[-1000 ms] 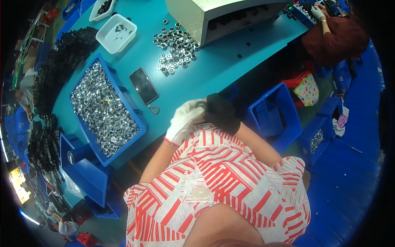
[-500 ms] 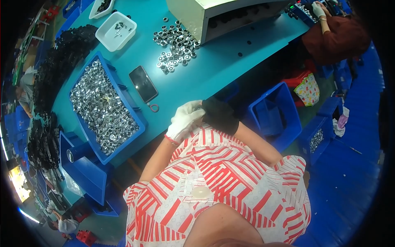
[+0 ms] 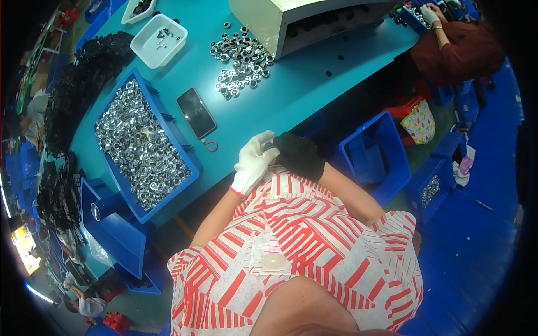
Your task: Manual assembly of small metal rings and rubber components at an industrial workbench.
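In front of my chest, at the table's edge, my two gloved hands meet. My left hand (image 3: 254, 161), in a white glove, has its fingers bent toward the fingertips of the other. My right hand (image 3: 301, 156), in a black glove, is curled closed against it. Whatever lies between the fingertips is small and covered by the gloves. Beyond my left hand, a phone (image 3: 196, 113) with a pinkish-red loop (image 3: 210, 146) lies on the teal table (image 3: 280, 84). Farther off is a loose spread of shiny metal rings (image 3: 241, 61).
At left, a blue bin (image 3: 193, 178) is full of similar silver rings. A white tray (image 3: 147, 59) with small parts and a cream-coloured box-like housing (image 3: 252, 22) stand farther back. An open blue crate (image 3: 400, 151) is at right. A co-worker (image 3: 457, 53) sits at far right.
My left hand's fingers have lifted and spread slightly at the fingertips, with the wrist turned a little. My right hand stays nearly in place. The view has shifted very slightly.
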{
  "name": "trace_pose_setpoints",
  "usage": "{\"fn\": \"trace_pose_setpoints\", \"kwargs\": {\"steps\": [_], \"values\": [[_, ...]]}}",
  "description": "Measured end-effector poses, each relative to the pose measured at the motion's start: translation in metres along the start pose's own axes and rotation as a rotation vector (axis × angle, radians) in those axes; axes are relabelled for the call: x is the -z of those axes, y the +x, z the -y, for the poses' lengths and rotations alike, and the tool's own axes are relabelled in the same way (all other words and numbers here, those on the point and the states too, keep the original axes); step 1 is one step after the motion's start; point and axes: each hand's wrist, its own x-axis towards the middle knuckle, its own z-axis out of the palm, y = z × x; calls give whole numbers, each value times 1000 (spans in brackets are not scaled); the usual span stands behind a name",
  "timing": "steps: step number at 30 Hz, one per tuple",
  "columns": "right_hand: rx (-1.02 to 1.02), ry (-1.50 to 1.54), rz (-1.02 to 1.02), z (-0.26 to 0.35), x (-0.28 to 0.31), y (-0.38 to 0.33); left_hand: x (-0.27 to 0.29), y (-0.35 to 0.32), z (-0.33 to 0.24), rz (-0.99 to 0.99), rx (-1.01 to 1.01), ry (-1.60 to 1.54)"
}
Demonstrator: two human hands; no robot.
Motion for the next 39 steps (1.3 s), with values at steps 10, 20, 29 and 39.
{"fn": "trace_pose_setpoints", "kwargs": {"steps": [10,20,29,39], "values": [[-109,313,3,5,12,3,10,5,5,165,193,-450],[-144,542,81,-9,18,10,20,11,5,279,146,-526],[-55,345,-174,-1,-4,5,10,16,14,240,127,-817],[-6,504,-19,-21,3,4,8,4,-10,140,238,-826]]}}
